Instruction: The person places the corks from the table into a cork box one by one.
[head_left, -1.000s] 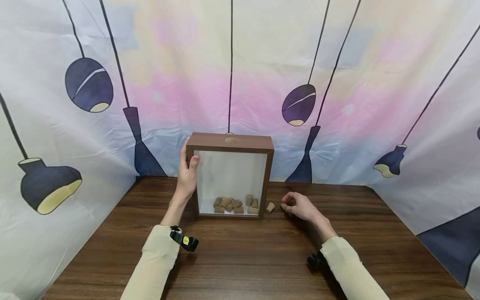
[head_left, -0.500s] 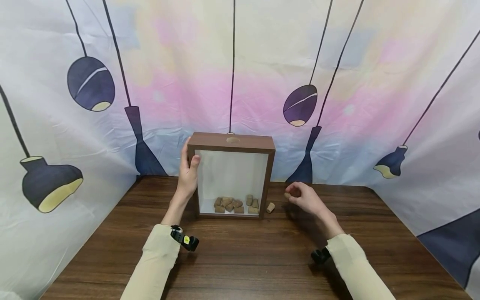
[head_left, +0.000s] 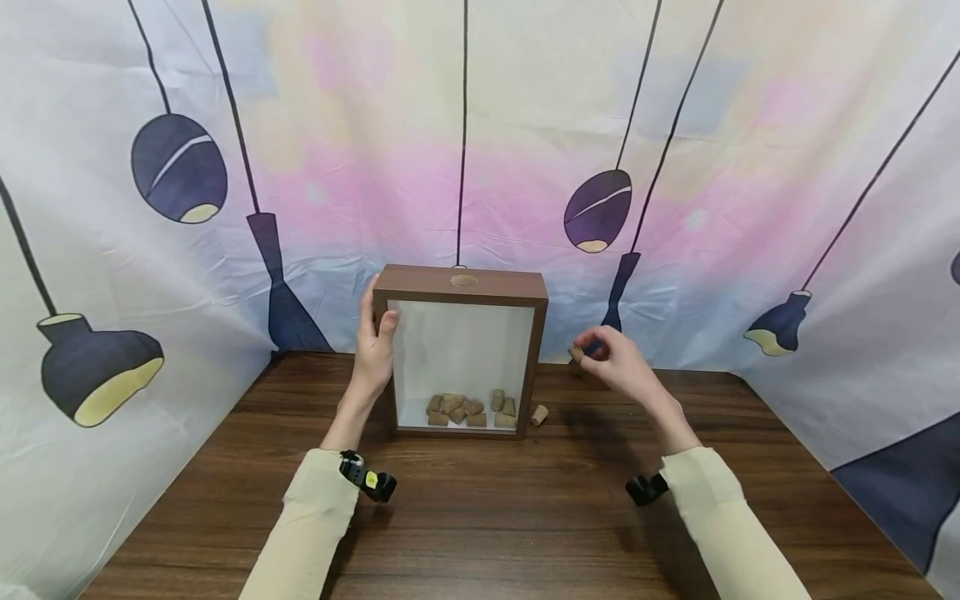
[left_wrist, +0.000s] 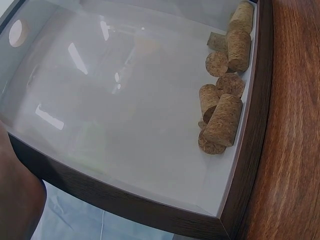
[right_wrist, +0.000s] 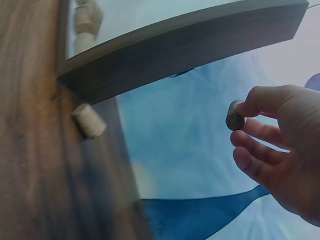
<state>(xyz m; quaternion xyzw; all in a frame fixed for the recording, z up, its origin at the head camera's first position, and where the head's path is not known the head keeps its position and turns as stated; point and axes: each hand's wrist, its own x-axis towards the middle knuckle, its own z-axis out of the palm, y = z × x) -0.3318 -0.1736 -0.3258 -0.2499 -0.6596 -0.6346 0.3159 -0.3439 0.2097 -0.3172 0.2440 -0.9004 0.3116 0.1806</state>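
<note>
A brown-framed shadow box (head_left: 461, 284) with a clear front stands upright on the table. Several corks (head_left: 456, 406) lie along its bottom inside, and a round hole (left_wrist: 17, 33) pierces its top. My left hand (head_left: 372, 354) grips the box's left side, thumb on the front frame. To the right of the box, my right hand (head_left: 617, 364) pinches a cork (right_wrist: 234, 115) between thumb and fingertips, raised above the table. A loose cork (head_left: 539, 415) lies on the table beside the box's lower right corner.
The dark wooden table (head_left: 480, 517) extends in front of the box and to both sides. Behind it hangs a pastel cloth backdrop (head_left: 337, 208) printed with lamps. Each wrist carries a small black camera (head_left: 369, 477).
My right hand has lifted a cork off the table and carried it upward, to the right of the box. The left hand keeps its grip on the box.
</note>
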